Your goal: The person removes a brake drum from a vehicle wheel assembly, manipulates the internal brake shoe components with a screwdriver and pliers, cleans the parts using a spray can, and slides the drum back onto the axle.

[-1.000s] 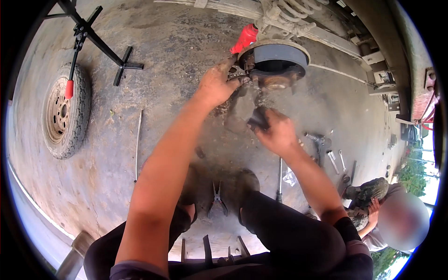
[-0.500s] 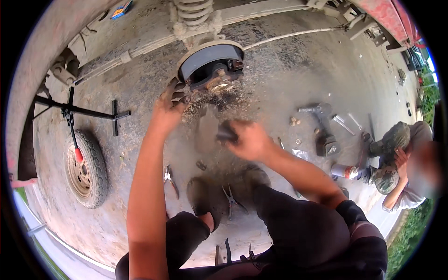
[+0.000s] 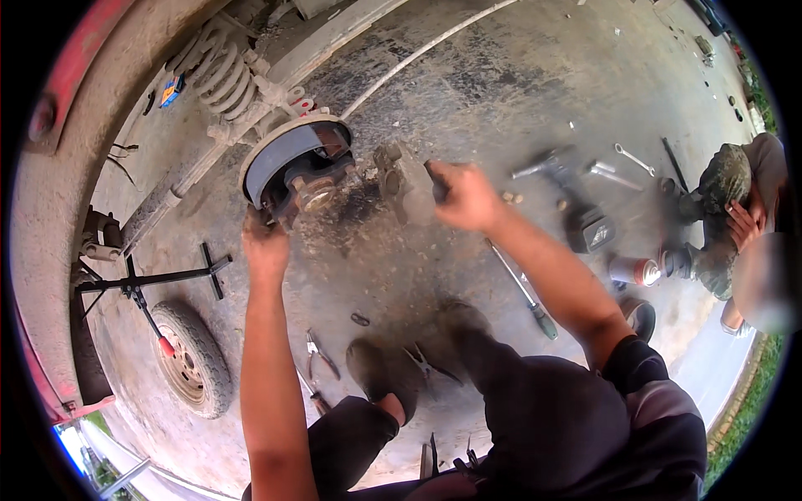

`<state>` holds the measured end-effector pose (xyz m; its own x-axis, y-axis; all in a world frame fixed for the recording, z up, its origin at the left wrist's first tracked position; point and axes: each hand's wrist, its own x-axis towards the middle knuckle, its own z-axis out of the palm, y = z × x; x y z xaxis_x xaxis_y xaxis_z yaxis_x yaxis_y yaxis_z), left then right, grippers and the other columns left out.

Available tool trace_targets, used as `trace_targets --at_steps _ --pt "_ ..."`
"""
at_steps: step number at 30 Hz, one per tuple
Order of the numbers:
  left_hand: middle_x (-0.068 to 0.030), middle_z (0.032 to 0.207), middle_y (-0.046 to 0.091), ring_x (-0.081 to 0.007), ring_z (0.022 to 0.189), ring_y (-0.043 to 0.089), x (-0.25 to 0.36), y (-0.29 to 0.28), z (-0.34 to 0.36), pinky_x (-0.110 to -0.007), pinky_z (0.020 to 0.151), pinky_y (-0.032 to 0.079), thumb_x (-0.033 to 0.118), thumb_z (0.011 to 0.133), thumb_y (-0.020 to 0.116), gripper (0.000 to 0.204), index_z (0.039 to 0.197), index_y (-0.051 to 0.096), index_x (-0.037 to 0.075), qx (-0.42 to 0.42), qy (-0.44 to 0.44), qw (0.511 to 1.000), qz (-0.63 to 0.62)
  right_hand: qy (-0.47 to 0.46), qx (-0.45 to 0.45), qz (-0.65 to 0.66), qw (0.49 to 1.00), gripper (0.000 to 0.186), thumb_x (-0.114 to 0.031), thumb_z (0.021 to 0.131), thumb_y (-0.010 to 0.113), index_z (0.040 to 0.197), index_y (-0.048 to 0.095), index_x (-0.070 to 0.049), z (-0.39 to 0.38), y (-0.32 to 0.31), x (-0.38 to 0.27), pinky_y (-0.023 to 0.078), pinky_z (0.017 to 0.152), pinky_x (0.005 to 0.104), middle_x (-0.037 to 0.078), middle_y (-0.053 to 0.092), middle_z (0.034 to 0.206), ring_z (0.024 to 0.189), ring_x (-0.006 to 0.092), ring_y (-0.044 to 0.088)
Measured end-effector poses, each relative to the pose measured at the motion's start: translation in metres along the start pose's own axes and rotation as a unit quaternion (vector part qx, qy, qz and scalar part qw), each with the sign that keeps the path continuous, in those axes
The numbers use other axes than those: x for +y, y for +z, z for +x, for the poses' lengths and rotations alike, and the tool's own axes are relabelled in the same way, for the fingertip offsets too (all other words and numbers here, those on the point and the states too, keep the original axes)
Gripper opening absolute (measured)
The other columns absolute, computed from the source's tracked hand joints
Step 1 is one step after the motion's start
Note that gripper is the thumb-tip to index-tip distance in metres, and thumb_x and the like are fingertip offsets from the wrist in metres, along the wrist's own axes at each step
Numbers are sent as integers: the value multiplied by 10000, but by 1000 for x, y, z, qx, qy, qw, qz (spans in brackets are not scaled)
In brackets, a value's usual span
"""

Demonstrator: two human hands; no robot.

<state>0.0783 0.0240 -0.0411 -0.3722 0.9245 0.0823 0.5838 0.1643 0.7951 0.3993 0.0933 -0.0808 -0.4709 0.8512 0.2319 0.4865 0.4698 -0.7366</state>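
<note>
A bare wheel hub with a round brake plate sits under the vehicle, its rusty hub centre facing me. My left hand reaches up and grips the plate's lower rim. My right hand is to the right of the hub, closed around a dark tool handle. A grey metal brake part is between that hand and the hub. My shoes rest on the concrete below.
A coil spring stands above the hub. A removed wheel and a cross wrench lie to the left. Pliers, a screwdriver, spanners and a spray can litter the ground. Another person crouches at right.
My head has turned, so the hub now sits left of centre. My left hand stays at the hub's lower edge. My right hand has risen from below the hub to its right.
</note>
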Motion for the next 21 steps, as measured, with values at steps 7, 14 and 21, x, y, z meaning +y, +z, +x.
trace_targets --at_steps 7,14,21 --pt "-87 1098 715 -122 931 663 -39 -4 12 -236 778 542 -53 941 559 349 1287 573 -13 -5 -15 991 -131 -56 -13 35 998 225 -114 690 698 826 535 -39 33 8 11 510 601 476 180 626 703 695 415 646" --pt "-75 1137 701 -121 951 656 -58 -2 15 -257 819 553 -46 924 610 348 1269 591 -10 -14 15 992 -127 -31 -34 57 997 199 -110 704 703 870 608 -55 51 19 20 503 578 443 169 601 659 621 402 606" --pt "-70 1166 707 -144 999 677 -78 -2 18 -285 879 557 -91 918 600 375 1283 594 -4 -7 -20 985 -171 -13 -48 117 992 317 -210 837 770 1087 725 -20 42 21 13 560 672 350 158 708 787 672 189 663"
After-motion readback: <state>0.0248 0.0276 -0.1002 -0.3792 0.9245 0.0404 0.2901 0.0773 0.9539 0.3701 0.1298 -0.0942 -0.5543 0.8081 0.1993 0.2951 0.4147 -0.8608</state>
